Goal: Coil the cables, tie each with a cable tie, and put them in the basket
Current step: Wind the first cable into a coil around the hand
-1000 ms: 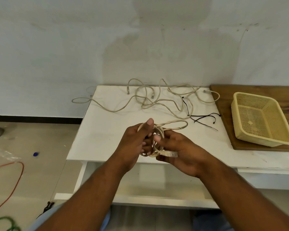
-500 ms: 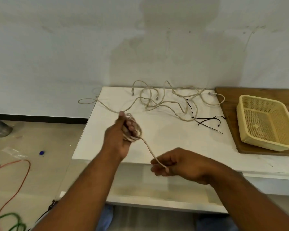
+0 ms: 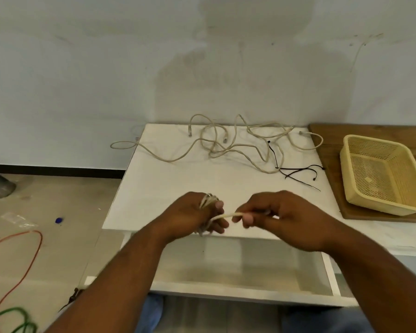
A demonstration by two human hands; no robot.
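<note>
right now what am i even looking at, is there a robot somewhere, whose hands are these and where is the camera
There is no robot: a person works with two bare hands, and the single camera sits on their head, looking forward and down. The left hand grips a beige cable wound into a coil; the right hand pinches its free end, which runs between the hands. On the white table lie more loose cables in a tangle and some black cable ties. To the right, a yellow basket sits on a wooden board.
</note>
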